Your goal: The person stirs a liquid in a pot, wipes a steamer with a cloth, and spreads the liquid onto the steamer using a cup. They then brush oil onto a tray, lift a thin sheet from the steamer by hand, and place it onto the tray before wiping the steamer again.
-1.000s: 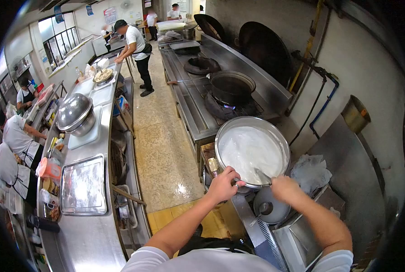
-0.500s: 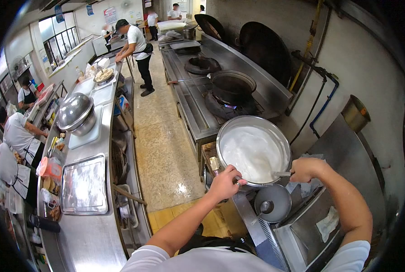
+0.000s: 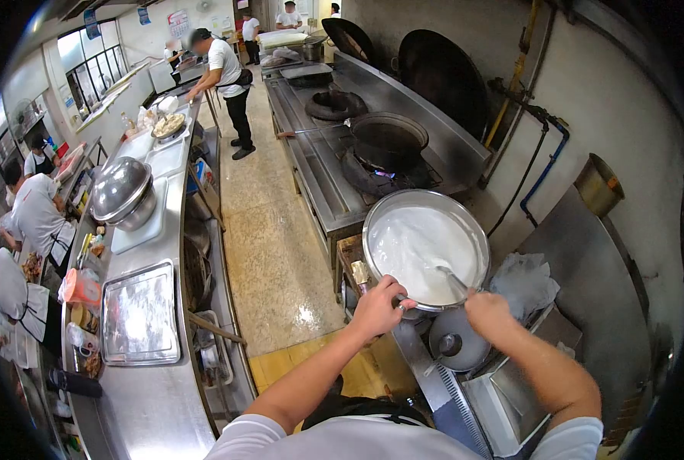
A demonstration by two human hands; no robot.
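A large steel bowl [image 3: 482,230] full of a white liquid [image 3: 414,238] stands in front of me, beside the stove. My left hand [image 3: 380,308] is closed on its near rim, thumb over the edge. In the fist of my right hand [image 3: 491,316] is the handle of a metal stirring utensil [image 3: 455,281]. Its far end dips into the liquid, so its head is hidden. Just below the bowl, a grey round pan [image 3: 476,349] holds a ladle [image 3: 450,344].
Beyond the bowl, a black wok [image 3: 389,142] sits over a lit flame. A crumpled plastic bag [image 3: 527,284] lies to the right. Along the left counter are a metal tray [image 3: 140,314] and a domed bowl [image 3: 123,192]. Several people work at the left and far back.
My right hand has moved left and down toward me, swinging the utensil so that its end lies nearer the bowl's middle. My left hand stays on the rim.
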